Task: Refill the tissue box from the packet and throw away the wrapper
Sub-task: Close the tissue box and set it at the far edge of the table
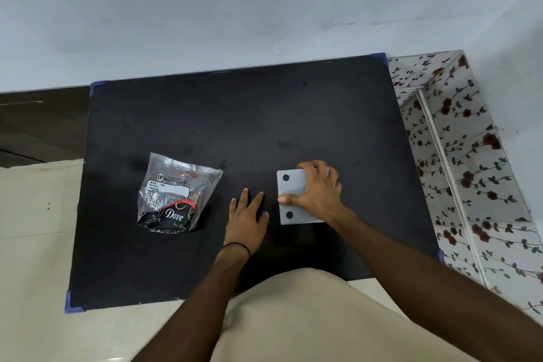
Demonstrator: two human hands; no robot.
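A pale grey tissue box (291,185) with two black dots on its face lies on the black mat (235,114), right of centre. My right hand (317,191) grips it from the right, thumb across its face and fingers over its far edge. Just left of the box, my left hand (246,220) rests flat on the mat with fingers apart and holds nothing. A clear plastic packet (176,194) printed with "Dove" sits crumpled on the mat's left side, a hand's width from my left hand. What the packet contains is unclear.
The black mat has blue taped corners and lies on a pale floor (32,244). A white wall (235,9) rises behind it. A rose-patterned surface (470,185) borders the mat's right edge. My beige-clad lap (308,317) overlaps the near edge.
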